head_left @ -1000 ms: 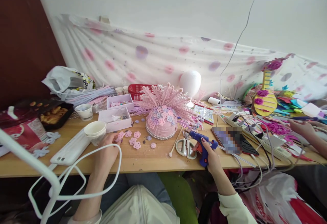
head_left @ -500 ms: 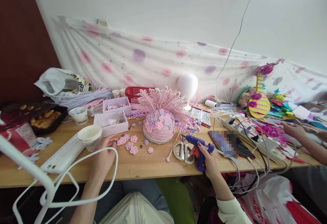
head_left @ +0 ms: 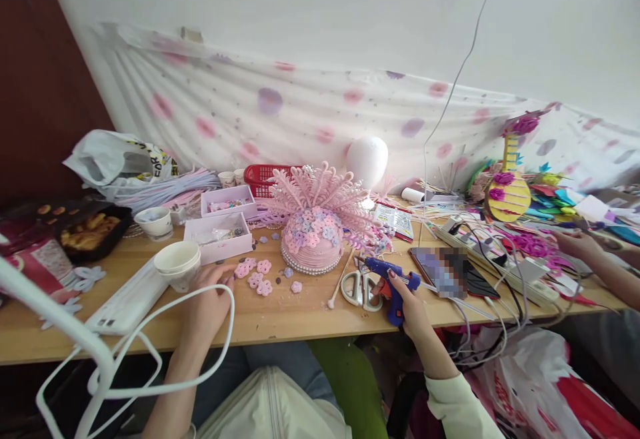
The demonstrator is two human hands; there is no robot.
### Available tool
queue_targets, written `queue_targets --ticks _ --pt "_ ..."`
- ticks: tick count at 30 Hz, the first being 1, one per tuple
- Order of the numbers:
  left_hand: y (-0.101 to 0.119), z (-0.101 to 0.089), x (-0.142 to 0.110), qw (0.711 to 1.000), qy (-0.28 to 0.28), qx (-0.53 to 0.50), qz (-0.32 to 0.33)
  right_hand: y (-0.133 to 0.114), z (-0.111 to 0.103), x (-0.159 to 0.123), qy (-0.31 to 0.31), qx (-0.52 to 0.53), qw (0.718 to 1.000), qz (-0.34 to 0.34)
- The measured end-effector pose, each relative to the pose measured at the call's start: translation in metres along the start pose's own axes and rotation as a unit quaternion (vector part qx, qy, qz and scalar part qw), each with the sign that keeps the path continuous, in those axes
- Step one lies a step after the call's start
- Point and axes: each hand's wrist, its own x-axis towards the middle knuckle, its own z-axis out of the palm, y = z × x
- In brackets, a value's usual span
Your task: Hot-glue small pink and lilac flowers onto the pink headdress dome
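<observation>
One blue plastic glue gun [head_left: 397,307] is gripped by its handle in the right hand [head_left: 415,312], its nozzle pointing left above the white-handled scissors [head_left: 351,290]; whether the trigger is squeezed cannot be told. Small pink flower-shaped pieces [head_left: 264,266] lie on the light wooden table [head_left: 310,315], just beyond the left hand [head_left: 207,302], whose fingers are bent close together at the nearest ones; whether they pinch one is hidden. Good handling would mean taking a piece lightly by its rim, fingertips away from the hot nozzle, and keeping the nozzle off the scissors and the pink dome covered in pastel flowers [head_left: 313,255]. The looped white cable [head_left: 231,322] near the left wrist could snag, so small, low movements seem wise.
</observation>
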Motion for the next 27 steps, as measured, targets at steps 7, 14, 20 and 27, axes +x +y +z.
queue_targets --ticks 7,14,20,27 --pt "0.023 0.009 -0.003 0.994 -0.073 0.073 0.033 0.001 0.000 0.001 -0.011 0.010 1.000 0.001" --pt "0.004 0.020 -0.006 0.991 -0.113 0.040 0.060 0.002 -0.008 0.005 0.017 -0.016 0.999 -0.024" --pt "-0.005 0.024 -0.006 0.989 -0.120 0.033 0.075 -0.020 -0.056 0.020 0.104 -0.169 0.977 -0.076" --pt "0.013 0.017 -0.006 0.992 -0.115 -0.002 0.053 -0.016 -0.066 0.039 0.160 -0.443 0.880 -0.063"
